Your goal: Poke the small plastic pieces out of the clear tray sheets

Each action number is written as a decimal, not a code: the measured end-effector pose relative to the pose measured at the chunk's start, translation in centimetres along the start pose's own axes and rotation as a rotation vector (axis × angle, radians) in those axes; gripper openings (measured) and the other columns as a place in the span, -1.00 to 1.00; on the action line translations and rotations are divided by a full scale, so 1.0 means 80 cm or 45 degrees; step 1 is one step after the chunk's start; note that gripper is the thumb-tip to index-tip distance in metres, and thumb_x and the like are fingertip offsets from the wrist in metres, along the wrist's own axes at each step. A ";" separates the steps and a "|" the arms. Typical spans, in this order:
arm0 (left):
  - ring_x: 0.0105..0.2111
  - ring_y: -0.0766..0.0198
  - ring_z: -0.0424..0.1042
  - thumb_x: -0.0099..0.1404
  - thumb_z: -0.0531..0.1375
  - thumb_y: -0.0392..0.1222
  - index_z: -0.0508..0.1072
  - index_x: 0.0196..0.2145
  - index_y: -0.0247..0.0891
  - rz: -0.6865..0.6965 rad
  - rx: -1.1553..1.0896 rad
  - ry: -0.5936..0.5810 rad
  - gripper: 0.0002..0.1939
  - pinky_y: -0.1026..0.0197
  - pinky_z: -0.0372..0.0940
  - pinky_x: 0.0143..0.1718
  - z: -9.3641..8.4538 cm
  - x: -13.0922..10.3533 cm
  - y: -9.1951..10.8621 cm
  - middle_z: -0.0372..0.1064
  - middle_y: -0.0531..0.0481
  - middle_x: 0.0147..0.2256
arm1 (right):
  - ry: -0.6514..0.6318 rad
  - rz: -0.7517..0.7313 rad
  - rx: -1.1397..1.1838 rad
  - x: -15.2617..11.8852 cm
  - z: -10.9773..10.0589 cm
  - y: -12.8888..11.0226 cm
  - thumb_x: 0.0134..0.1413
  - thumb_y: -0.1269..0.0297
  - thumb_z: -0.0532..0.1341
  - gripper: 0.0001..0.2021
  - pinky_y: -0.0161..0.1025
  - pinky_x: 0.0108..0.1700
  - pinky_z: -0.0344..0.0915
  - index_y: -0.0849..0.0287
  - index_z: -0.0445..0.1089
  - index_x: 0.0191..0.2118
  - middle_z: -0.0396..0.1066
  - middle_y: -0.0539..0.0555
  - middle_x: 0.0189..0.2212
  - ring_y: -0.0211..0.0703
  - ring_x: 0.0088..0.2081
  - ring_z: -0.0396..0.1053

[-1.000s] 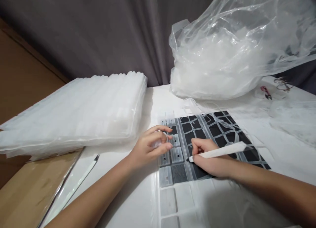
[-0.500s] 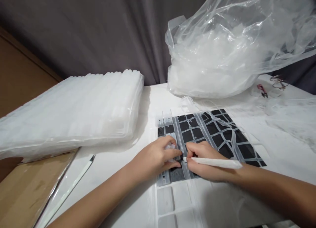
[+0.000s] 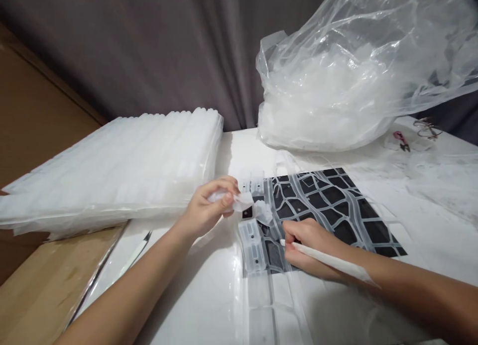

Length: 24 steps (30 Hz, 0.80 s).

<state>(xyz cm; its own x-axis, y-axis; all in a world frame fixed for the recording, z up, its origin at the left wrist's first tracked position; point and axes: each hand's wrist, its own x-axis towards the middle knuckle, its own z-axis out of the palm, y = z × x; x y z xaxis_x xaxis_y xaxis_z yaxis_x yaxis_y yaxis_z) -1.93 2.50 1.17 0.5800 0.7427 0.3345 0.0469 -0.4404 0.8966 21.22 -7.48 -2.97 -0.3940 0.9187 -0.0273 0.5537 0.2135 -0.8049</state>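
My left hand is raised just left of the sheet, its fingers closed around small translucent plastic pieces. A translucent soft-plastic sheet with a grid of openings lies over a black mat. Pinched like a pen in my right hand is a white-handled craft knife, pointing left over the sheet; its tip is hard to make out. Between the hands, a loose flap stands up from the sheet's left part. Ribbed translucent pieces remain at the sheet's left edge.
A wrapped stack of white ribbed sheets sits on the left over cardboard. Beside it lies another white-handled blade. A large clear bag of white pieces stands behind. Pink-handled snips and scissors lie far right.
My left hand has lifted off the sheet and moved left and up with translucent pieces in it. The right hand stays almost in place, the knife handle tilting slightly lower. The view shifts a little.
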 end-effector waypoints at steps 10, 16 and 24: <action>-0.05 0.14 0.29 0.34 0.07 -0.25 0.39 -0.31 -0.28 0.057 0.857 -0.553 -0.88 0.12 0.28 -0.10 0.020 -0.009 0.006 0.15 -0.20 0.02 | 0.124 0.284 0.642 0.021 -0.017 0.001 -0.10 0.42 0.10 -0.92 -0.37 -0.54 0.18 0.11 0.14 -0.47 0.30 -0.11 -0.58 -0.30 -0.58 0.28; -0.14 0.18 0.38 0.27 0.20 -0.17 0.31 -0.23 -0.25 0.104 0.877 -0.501 -0.83 0.14 0.33 -0.16 0.017 -0.010 0.005 0.33 -0.11 -0.13 | 0.040 0.260 0.671 0.048 -0.027 0.004 -0.12 0.45 0.08 -0.91 -0.35 -0.49 0.23 0.12 0.17 -0.45 0.39 -0.05 -0.54 -0.27 -0.53 0.35; -0.19 0.23 0.45 0.15 0.33 -0.16 0.27 -0.08 -0.23 0.356 0.751 -0.240 -0.57 0.20 0.37 -0.17 0.020 -0.013 0.015 0.42 -0.06 -0.17 | 0.186 0.177 0.531 0.042 -0.015 0.010 -0.10 0.43 0.09 -0.92 -0.37 -0.51 0.11 0.12 0.16 -0.44 0.28 -0.10 -0.56 -0.29 -0.52 0.26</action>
<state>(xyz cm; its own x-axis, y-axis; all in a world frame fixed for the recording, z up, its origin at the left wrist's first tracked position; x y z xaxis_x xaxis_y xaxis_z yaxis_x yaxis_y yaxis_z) -1.17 0.39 1.46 0.7642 0.4840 0.4262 0.2793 -0.8441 0.4578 21.22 -3.81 -2.98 -0.2127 0.9727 -0.0925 0.2400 -0.0397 -0.9700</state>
